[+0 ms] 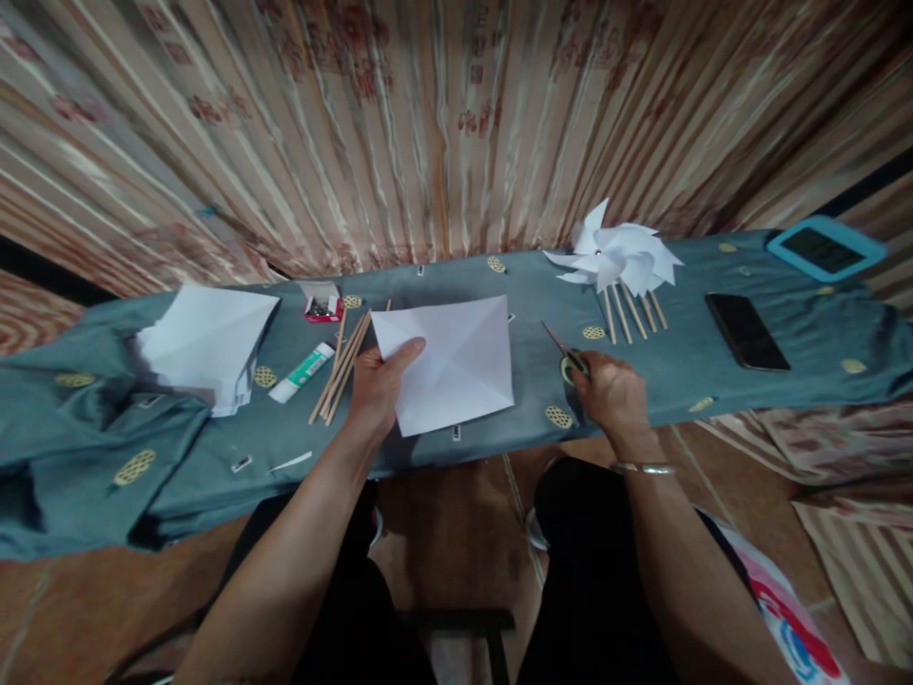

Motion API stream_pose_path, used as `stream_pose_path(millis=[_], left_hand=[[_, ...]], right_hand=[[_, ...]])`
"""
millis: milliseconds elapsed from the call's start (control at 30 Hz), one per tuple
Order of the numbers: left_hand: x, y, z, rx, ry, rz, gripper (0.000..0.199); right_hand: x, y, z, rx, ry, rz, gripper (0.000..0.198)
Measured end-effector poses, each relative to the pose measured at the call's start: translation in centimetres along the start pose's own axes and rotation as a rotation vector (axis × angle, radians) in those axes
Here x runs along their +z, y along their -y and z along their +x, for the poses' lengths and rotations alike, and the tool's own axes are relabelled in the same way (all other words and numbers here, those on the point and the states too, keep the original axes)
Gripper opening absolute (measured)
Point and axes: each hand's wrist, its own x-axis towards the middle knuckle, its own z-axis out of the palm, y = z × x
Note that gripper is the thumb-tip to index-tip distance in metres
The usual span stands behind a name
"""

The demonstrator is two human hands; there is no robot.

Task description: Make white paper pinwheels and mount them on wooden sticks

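**Creased paper in my left hand, scissors in my right**

At the far left of the grey-green cloth [528, 404], printed with yellow pineapples, lies a stack of white paper [206, 333]. Right of it, toward the far edge, an open red-and-white box [324, 304] holds small metal pieces, too small to make out. Nearer me lie a white-and-green glue stick [302, 373] and, close to the near edge, a thin paper sliver [291, 463]. A loose bundle of wooden sticks [340, 371] sits just beside my left hand [381, 385], which pinches the left edge of a white sheet [460, 366], thumb on top, fingers hidden beneath. Diagonal creases cross the sheet, held at the middle of the cloth. To its right, my right hand [613, 388] is curled around the handles of the scissors [567, 360], blades pointing far and left. Beyond them rest white paper pinwheels [620, 255] on wooden sticks, then a dark phone [747, 331], and at the far right a blue-framed tablet [825, 249].
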Motion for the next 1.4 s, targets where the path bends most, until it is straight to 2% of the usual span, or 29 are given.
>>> stream_pose_path(millis=[67,133,233,333,467,633,733,800,967,1133,1200,1300,1400], left_hand=[[-0.2,-0.4,0.1,0.029,-0.016,-0.01,0.033],[-0.4,-0.9,0.3,0.043,-0.024,-0.043,0.032],[-0.6,-1.5,0.4,0.02,-0.017,-0.103,0.033],[-0.8,-1.9,0.7,-0.018,-0.026,-0.142,0.036],[-1.4,-2.0,1.3,-0.068,-0.026,-0.161,0.038],[-1.9,-2.1,2.1,-0.062,-0.021,-0.18,0.039],[-1.9,-2.1,2.3,-0.066,-0.007,-0.193,0.043],[-1.7,-2.1,2.3,-0.06,0.002,-0.21,0.047],[-0.8,-2.1,1.9,0.036,-0.014,-0.214,0.046],[-0.5,-1.4,2.2,0.148,-0.054,-0.208,0.037],[-0.6,-0.4,2.5,0.176,-0.066,-0.165,0.033],[-0.7,1.8,2.8,0.167,-0.073,-0.052,0.028],[-1.0,4.1,3.0,0.11,-0.124,0.044,0.027]], right_hand=[[0.0,0.2,-0.1,0.054,0.011,0.111,0.033],[-0.1,0.3,-0.2,0.149,0.025,0.365,0.034],[-0.7,0.8,-1.0,0.315,0.103,0.961,0.037],[-1.7,1.7,-2.4,0.388,0.266,1.463,0.041],[-2.6,3.6,-4.6,0.419,0.454,1.749,0.035],[-2.1,6.6,-7.0,0.389,0.775,1.867,0.046],[-2.0,8.5,-8.2,0.449,0.922,1.878,0.045],[-2.0,9.5,-8.8,0.468,0.968,1.877,0.043],[-1.7,10.4,-8.8,0.468,0.865,1.933,0.035],[-1.8,8.2,-6.7,0.449,0.534,1.904,0.026],[-2.3,7.4,-6.1,0.404,0.469,1.878,0.03],[-2.8,7.4,-6.3,0.348,0.537,1.869,0.034],[-2.6,8.6,-7.3,0.335,0.729,1.857,0.033]])
